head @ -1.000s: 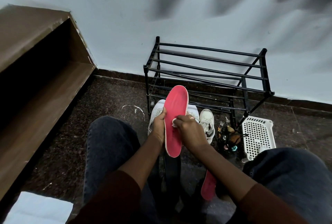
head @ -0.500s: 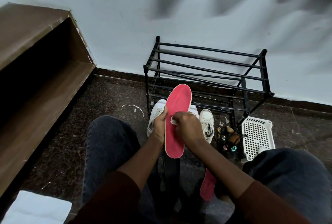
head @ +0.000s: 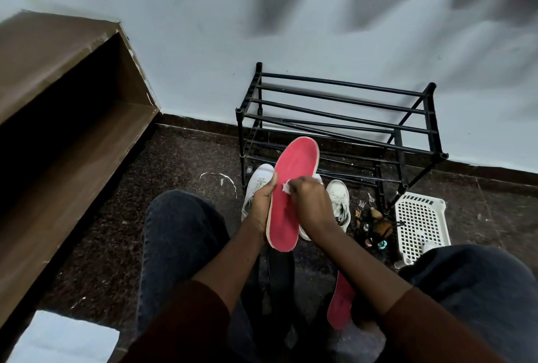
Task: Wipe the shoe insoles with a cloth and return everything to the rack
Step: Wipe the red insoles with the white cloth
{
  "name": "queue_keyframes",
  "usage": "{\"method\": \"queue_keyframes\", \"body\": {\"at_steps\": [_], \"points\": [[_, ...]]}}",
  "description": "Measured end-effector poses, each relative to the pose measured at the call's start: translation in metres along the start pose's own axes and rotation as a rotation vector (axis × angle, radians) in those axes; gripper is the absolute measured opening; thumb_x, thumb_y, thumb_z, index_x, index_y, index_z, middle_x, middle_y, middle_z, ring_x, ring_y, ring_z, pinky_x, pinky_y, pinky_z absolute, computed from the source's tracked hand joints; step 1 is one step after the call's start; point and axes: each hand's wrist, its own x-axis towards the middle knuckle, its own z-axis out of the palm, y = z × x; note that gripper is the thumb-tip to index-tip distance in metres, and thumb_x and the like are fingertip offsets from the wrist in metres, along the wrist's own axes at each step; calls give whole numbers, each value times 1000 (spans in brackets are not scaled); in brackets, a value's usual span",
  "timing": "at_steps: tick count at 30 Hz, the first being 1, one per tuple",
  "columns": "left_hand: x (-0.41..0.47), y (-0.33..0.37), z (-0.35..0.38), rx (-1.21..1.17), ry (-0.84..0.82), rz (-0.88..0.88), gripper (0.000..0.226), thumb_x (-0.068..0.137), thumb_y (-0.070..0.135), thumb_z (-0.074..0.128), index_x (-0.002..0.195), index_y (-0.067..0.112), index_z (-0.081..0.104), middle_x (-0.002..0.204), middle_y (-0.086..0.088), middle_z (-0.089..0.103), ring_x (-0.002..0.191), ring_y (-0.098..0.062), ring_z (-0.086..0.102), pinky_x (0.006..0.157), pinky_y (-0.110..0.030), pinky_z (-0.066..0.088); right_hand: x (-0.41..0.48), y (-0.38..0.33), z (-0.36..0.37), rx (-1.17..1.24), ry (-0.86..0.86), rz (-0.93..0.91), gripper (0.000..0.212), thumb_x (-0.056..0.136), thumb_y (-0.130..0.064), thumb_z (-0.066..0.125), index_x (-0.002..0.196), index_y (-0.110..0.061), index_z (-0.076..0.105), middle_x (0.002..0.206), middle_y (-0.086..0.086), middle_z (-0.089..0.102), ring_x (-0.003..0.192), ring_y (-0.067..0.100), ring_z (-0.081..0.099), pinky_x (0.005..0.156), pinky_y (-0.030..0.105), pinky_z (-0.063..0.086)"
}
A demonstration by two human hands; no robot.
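My left hand [head: 260, 202] grips the left edge of a red insole [head: 291, 188] held upright between my knees. My right hand [head: 308, 205] presses a small white cloth [head: 286, 187] against the insole's middle; only a corner of the cloth shows past my fingers. A second red insole [head: 339, 301] lies on the floor under my right forearm. Two white sneakers [head: 339, 202] stand on the floor behind the insole, in front of the black metal shoe rack [head: 340, 118], whose bars hold nothing.
A white perforated plastic basket [head: 419, 225] lies right of the rack, with small bottles and keys [head: 372, 223] beside it. A brown wooden shelf unit [head: 58, 129] runs along the left. A white paper [head: 64, 339] lies at the lower left. Dark straps lie between my legs.
The insole's toe has tilted slightly to the right and upward. My right hand with the cloth has slid up along the insole's surface.
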Motion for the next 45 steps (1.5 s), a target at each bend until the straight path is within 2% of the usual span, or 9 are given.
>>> {"method": "queue_keyframes", "body": {"at_steps": [3,8,14,22,27,30,33,39,45], "points": [[-1,-1,2,-75,-137,33,60,50,29,93,96,-2,71,85,-16,71,77,-27,70,71,-36,59,16,4,-5,63,86,70,17,79,9,55,85,4,70,85,22,66,74,34,64,58,33,46],[3,-3,2,-221,-182,44,67,53,30,92,103,-7,67,98,-21,68,92,-31,68,84,-42,54,10,-2,1,135,50,-118,25,67,12,62,84,-2,73,85,15,68,75,31,64,64,31,49],[2,3,-4,-197,-96,-71,91,86,71,32,130,-8,48,122,-25,59,108,-33,64,81,-40,56,-29,-7,9,217,-33,-363,29,60,4,53,79,-6,72,87,7,68,74,24,61,63,30,50],[11,-2,-9,-166,-79,-50,81,86,60,43,130,-8,49,127,-23,57,117,-33,58,99,-40,47,-23,0,10,131,-19,-378,19,70,5,61,84,-5,68,93,10,67,76,30,62,62,36,52],[14,-7,-4,-221,-82,58,45,71,19,80,108,-2,65,106,-18,63,100,-29,65,105,-33,42,15,-4,4,-17,-20,-216,13,67,8,62,73,-3,67,77,11,64,66,31,61,52,28,37],[8,-6,2,-208,-61,106,61,72,32,76,122,2,59,126,-18,56,120,-29,53,114,-41,28,25,-6,5,-62,23,-168,12,71,8,62,75,-2,68,80,12,64,67,30,61,53,24,29],[11,-6,0,-178,-91,61,86,82,45,66,148,6,26,154,-18,23,141,-30,28,119,-43,14,19,-13,8,53,88,-182,11,73,5,58,71,0,68,75,12,63,62,28,60,55,25,29],[6,1,-1,-103,-36,4,91,89,70,23,115,-7,63,124,-19,61,113,-29,61,92,-38,52,-8,-12,16,209,33,-310,28,66,7,47,77,-5,70,84,10,68,72,27,63,63,33,50],[4,11,-11,-169,-49,82,95,88,74,23,140,-5,36,118,-17,61,95,-23,68,75,-30,58,-41,-5,19,122,-57,-599,20,74,5,64,93,-3,66,102,12,64,79,31,60,63,36,51]]}}
